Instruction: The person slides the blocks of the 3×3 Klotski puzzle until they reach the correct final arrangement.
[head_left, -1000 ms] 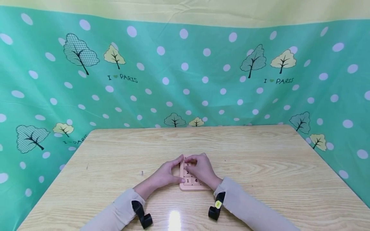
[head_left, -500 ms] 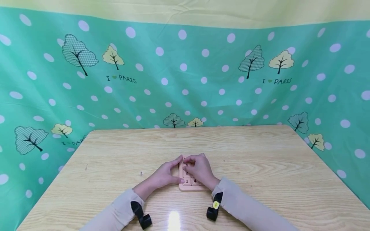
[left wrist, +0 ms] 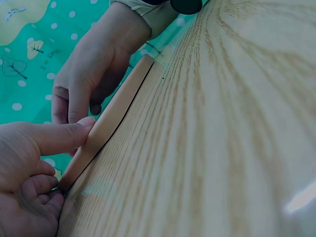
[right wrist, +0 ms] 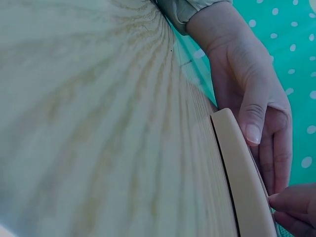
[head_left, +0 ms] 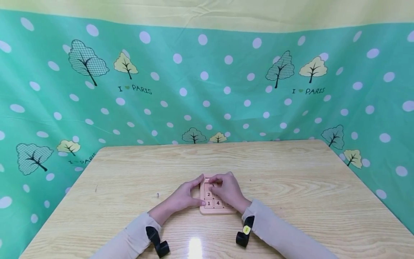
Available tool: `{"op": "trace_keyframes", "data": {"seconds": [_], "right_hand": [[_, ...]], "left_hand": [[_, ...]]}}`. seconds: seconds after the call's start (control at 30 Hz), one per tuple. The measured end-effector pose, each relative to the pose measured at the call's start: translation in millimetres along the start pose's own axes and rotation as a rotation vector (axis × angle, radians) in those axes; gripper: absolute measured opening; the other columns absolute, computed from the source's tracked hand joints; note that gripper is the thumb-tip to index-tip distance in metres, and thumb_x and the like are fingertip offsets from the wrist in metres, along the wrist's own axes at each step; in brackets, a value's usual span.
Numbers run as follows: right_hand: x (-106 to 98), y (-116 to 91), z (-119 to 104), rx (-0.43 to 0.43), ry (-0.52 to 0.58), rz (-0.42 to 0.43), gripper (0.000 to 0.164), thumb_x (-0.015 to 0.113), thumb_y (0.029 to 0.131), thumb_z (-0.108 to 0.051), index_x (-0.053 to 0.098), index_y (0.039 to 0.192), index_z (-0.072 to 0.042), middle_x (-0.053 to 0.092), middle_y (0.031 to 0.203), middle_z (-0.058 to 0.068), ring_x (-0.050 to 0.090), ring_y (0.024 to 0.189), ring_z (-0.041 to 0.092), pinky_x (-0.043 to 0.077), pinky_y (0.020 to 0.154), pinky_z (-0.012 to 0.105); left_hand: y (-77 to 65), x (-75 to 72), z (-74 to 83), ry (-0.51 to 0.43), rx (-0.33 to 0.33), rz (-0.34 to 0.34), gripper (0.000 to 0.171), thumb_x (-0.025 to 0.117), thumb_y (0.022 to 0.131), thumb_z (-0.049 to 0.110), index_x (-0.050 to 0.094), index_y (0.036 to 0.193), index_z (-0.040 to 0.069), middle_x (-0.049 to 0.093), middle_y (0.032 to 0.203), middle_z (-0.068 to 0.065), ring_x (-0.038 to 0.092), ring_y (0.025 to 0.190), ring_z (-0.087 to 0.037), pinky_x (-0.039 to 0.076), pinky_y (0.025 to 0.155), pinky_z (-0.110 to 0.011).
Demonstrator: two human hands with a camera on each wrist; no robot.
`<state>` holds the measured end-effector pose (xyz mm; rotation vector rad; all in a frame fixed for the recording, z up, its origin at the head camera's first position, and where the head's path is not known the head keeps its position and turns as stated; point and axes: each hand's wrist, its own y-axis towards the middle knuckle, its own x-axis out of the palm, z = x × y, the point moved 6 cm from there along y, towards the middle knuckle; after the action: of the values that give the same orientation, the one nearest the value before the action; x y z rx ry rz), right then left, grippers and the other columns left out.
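A pinkish sliding number puzzle (head_left: 217, 212) lies flat at the middle front of the table. My left hand (head_left: 182, 198) grips its left side, index finger at the far corner and thumb near the front one. In the left wrist view that thumb (left wrist: 74, 132) presses the puzzle's edge (left wrist: 118, 106). My right hand (head_left: 230, 192) reaches over the board and pinches the number 3 tile (head_left: 213, 186) between thumb and index finger in the far row. Tiles 1 (head_left: 208, 203), 4 and 2 (head_left: 208, 194) show; the right hand covers much of the others.
The wooden table (head_left: 145, 165) extends around the puzzle. A tiny dark-and-pale speck (head_left: 157, 195) lies left of it. Behind and beside the table hangs a green dotted curtain (head_left: 207, 86). Black straps (head_left: 157, 241) circle both sleeves.
The number 3 tile has slid right within the far row, and my right hand has shifted slightly right with it. My left hand keeps its hold on the board.
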<state>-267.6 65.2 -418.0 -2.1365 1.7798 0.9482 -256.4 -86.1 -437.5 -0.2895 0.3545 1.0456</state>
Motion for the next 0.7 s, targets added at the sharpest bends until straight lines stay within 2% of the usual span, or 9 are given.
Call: {"op": "trace_keyframes", "data": {"seconds": [0.23,0.47,0.7], "right_hand": [[-4.6,-1.6,4.1,0.012,-0.008,0.012,0.017,0.075,0.075,-0.004,0.073,0.091,-0.01,0.069,0.091,-0.002,0.052,0.097,0.019,0.042,0.088,0.04],[-8.8,-3.4,7.4,0.005,-0.009,0.02,0.017,0.075,0.074,-0.003,0.073,0.09,-0.009,0.069,0.088,-0.001,0.058,0.095,0.018,0.046,0.087,0.041],[-10.3,-4.1,10.7,0.015,0.021,0.022,0.016,0.074,0.075,-0.003,0.073,0.09,-0.008,0.069,0.089,0.0,0.059,0.092,0.017,0.048,0.084,0.037]], "left_hand": [[-1.3,-0.1,1.1,-0.002,0.004,0.0,0.09,0.079,0.074,0.016,0.028,0.147,0.006,0.026,0.154,-0.009,0.016,0.142,-0.028,0.015,0.115,-0.046],[0.2,0.1,0.1,0.011,0.011,0.002,0.091,0.08,0.074,0.017,0.028,0.147,0.005,0.026,0.153,-0.011,0.017,0.142,-0.028,0.014,0.115,-0.045],[1.6,0.7,-1.2,0.016,0.005,0.007,0.092,0.08,0.073,0.018,0.027,0.148,0.005,0.025,0.154,-0.01,0.017,0.142,-0.028,0.014,0.115,-0.045]]}}
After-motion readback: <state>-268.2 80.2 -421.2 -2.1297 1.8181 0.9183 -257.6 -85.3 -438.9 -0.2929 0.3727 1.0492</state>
